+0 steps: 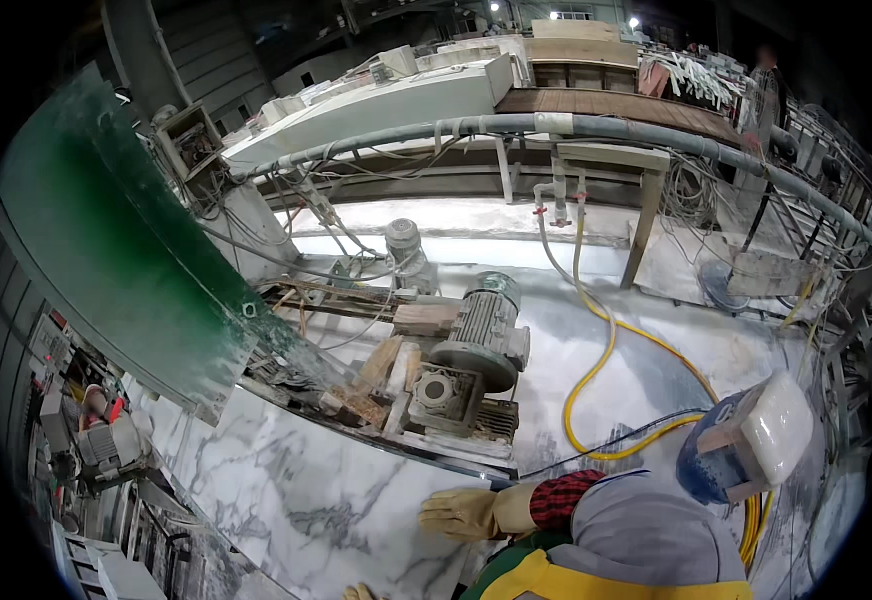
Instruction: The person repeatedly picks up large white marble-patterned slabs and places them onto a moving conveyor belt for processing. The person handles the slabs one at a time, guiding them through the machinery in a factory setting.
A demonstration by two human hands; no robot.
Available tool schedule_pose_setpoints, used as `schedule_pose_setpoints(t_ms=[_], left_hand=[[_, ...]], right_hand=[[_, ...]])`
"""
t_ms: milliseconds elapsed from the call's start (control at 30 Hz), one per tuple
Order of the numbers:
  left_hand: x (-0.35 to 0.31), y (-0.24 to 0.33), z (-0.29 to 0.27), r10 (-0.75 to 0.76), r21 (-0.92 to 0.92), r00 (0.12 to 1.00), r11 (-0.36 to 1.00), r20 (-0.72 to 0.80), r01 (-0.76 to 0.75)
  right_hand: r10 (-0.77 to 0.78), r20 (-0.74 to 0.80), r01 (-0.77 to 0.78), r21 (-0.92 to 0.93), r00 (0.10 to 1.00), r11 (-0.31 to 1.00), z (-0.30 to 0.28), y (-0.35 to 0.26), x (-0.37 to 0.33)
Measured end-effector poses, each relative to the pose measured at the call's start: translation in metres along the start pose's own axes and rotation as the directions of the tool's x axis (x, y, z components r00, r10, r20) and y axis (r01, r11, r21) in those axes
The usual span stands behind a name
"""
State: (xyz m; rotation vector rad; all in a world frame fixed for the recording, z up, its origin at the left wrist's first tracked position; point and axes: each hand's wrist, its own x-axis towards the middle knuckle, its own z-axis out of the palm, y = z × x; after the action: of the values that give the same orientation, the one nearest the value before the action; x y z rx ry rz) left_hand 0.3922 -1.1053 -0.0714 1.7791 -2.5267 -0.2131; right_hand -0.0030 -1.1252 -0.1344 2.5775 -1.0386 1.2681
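A white marble slab with grey veins (286,490) stretches across the lower left. My right hand (459,513), in a tan work glove, lies flat on the slab near its right end, fingers stretched out and nothing held. A red plaid cuff and a grey sleeve cover that arm. Of my left hand (357,592) only gloved fingertips show at the bottom edge, resting against the slab; the rest is out of view. Beyond the slab's far edge stand a grey finned motor (486,320) and a dusty square gearbox (445,398).
A large green metal panel (126,250) slopes over the slab's left side. To my right are a blue-and-white plastic container (746,440) and a yellow hose (584,385) looping over the wet floor. A smaller motor (405,240) and a long grey pipe (636,128) lie farther back.
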Motion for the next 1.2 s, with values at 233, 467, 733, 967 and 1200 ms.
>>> schedule_pose_setpoints(t_ms=[233, 467, 733, 967, 1200], left_hand=[[0.003, -0.01, 0.007, -0.005, 0.007, 1.0, 1.0, -0.005, 0.005], [0.004, -0.011, 0.005, -0.038, -0.01, 0.999, 0.999, 0.012, 0.038], [0.014, -0.01, -0.005, 0.011, -0.005, 1.0, 1.0, 0.018, -0.01], [0.012, -0.029, 0.008, 0.051, -0.006, 0.998, 0.999, -0.023, -0.052], [0.014, -0.009, -0.012, -0.013, -0.086, 1.0, 0.996, -0.019, 0.011]], right_hand=[[0.003, 0.027, -0.002, -0.031, 1.0, 1.0, 0.012, 0.003, 0.001], [0.009, 0.038, -0.01, 0.029, 0.999, 1.0, 0.018, 0.009, 0.006], [-0.069, 0.271, 0.066, 0.022, 0.96, 0.998, 0.038, 0.037, 0.026], [0.071, 0.428, -0.13, 0.111, 0.901, 0.985, 0.026, 0.025, 0.055], [0.026, 0.212, -0.043, 0.076, 0.977, 0.996, 0.047, 0.035, 0.044]])
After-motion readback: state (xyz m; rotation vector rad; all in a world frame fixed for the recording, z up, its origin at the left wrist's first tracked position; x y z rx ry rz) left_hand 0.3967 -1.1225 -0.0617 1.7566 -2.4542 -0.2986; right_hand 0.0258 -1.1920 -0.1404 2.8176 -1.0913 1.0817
